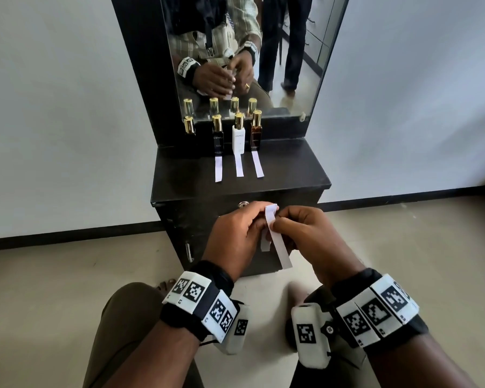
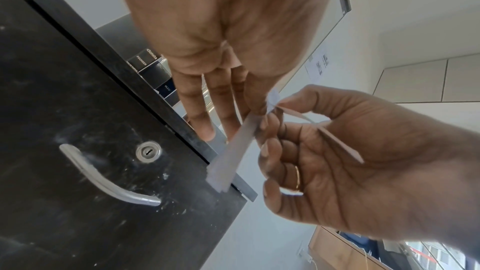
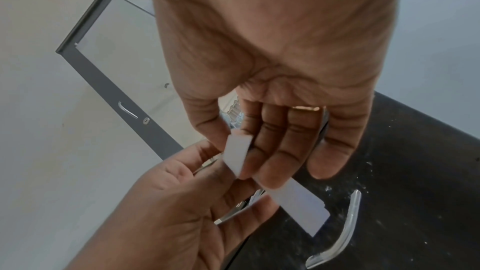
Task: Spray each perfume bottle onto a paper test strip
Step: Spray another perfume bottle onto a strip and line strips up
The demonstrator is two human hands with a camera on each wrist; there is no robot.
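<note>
- head view looks forward and down from above at both hands and the dresser (image 1: 240, 175).
- wrist views look along each palm, very close, upward.
- all share the paper strip (image 1: 276, 242) (image 2: 231, 155) (image 3: 301, 202).

Paper strip (image 3: 298, 204) between pinching fingers (image 3: 272, 157)

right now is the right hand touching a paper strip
Touching: in the right wrist view the right hand pinches the paper strip between thumb and forefinger.
</note>
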